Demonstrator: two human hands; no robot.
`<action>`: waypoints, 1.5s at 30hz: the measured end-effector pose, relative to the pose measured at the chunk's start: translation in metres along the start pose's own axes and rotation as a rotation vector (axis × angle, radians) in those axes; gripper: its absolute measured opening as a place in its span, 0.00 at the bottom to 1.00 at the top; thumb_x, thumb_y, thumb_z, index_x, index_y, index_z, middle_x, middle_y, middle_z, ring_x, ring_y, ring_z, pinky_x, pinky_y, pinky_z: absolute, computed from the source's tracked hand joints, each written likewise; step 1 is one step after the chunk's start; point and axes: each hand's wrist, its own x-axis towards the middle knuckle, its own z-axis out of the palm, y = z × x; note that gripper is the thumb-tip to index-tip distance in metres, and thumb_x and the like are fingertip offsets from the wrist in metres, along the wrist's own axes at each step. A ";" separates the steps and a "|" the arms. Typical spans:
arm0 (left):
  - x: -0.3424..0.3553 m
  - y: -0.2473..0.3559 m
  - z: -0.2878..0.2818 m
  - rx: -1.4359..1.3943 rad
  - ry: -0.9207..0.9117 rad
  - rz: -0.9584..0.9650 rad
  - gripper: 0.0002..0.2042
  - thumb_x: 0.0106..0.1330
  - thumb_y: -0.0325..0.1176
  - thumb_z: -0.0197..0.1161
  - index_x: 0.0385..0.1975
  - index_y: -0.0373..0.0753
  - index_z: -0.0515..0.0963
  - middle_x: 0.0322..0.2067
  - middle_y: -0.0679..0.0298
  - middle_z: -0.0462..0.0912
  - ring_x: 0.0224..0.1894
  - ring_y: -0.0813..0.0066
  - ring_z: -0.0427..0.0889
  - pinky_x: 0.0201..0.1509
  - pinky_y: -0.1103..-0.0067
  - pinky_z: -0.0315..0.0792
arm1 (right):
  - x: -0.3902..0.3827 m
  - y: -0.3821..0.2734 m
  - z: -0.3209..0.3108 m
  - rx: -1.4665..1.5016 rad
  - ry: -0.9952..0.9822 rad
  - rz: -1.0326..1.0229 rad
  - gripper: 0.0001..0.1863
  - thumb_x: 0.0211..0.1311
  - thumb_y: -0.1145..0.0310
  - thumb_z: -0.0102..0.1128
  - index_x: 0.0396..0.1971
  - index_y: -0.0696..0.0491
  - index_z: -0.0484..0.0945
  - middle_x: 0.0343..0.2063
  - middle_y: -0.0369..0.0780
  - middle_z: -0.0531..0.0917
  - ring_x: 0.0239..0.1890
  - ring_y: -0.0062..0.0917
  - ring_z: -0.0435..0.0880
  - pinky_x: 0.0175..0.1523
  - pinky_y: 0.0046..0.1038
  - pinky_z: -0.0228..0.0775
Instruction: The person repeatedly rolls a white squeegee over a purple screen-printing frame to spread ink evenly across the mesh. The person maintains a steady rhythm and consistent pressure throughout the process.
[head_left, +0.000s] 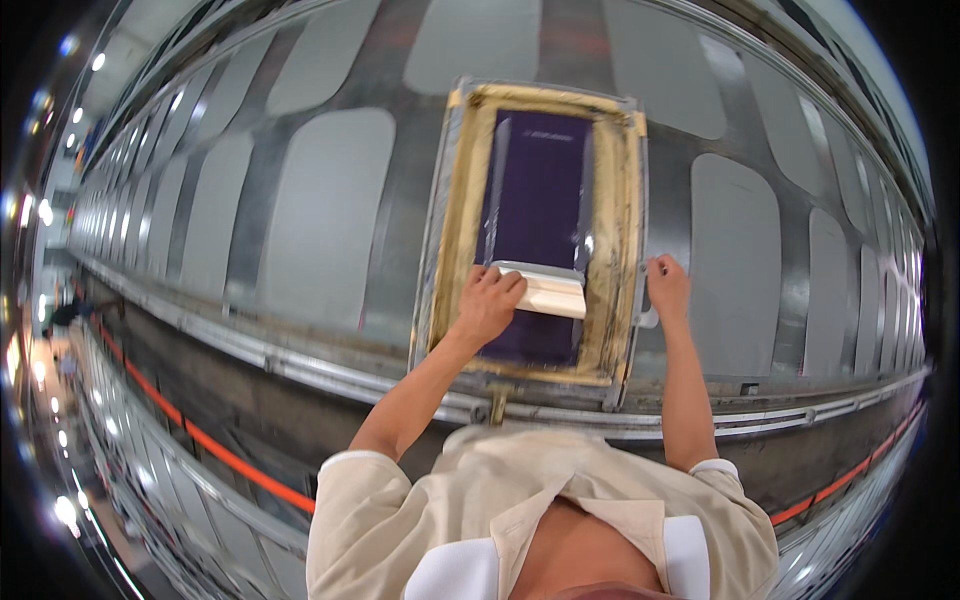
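A screen printing frame (632, 200) with a metal rim and yellowed tape lies in front of me on the long table. Inside it is a dark purple mesh panel (540, 190) with glossy strips along its sides. My left hand (488, 305) grips the left end of a squeegee (552, 292), which has a pale handle and lies crosswise on the lower half of the panel. Just at the frame's right edge is my right hand (669, 288), fingers curled closed. What they pinch, if anything, is hidden. Below them a small pale grey piece (648, 318) shows beside the frame.
Grey rounded panels (325, 210) lie in rows along the metal table (410, 200), on both sides of the frame. A metal rail (300, 362) runs along the near edge. Behind me is an orange-red strip (225, 455), with another table row beyond it at lower left.
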 end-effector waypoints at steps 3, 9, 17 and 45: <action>0.082 -0.050 0.015 0.008 0.035 0.042 0.22 0.44 0.21 0.66 0.42 0.44 0.83 0.46 0.69 0.86 0.45 0.64 0.81 0.53 0.64 0.71 | 0.018 -0.035 -0.016 0.044 -0.029 -0.056 0.17 0.67 0.56 0.64 0.43 0.55 0.84 0.41 0.47 0.87 0.44 0.41 0.86 0.49 0.38 0.76; 0.240 -0.142 0.050 0.023 0.059 0.082 0.14 0.49 0.26 0.72 0.37 0.45 0.85 0.41 0.68 0.88 0.42 0.63 0.83 0.52 0.65 0.72 | 0.128 -0.140 -0.008 0.131 0.059 -0.680 0.24 0.63 0.56 0.70 0.54 0.54 0.80 0.52 0.44 0.84 0.51 0.39 0.84 0.57 0.39 0.75; 0.326 -0.174 0.031 -0.043 -0.218 -0.047 0.15 0.52 0.43 0.77 0.38 0.45 0.89 0.28 0.57 0.87 0.35 0.52 0.86 0.42 0.62 0.77 | 0.252 -0.224 0.031 -0.256 -0.381 -0.672 0.18 0.54 0.60 0.73 0.42 0.54 0.85 0.35 0.47 0.88 0.42 0.44 0.86 0.50 0.41 0.77; 0.035 -0.009 -0.031 -0.153 -0.262 -0.025 0.09 0.51 0.33 0.77 0.32 0.46 0.87 0.31 0.66 0.87 0.36 0.65 0.83 0.48 0.68 0.71 | -0.068 -0.117 0.021 -0.343 -0.487 -0.737 0.09 0.51 0.64 0.72 0.30 0.50 0.84 0.27 0.42 0.85 0.37 0.39 0.85 0.47 0.40 0.76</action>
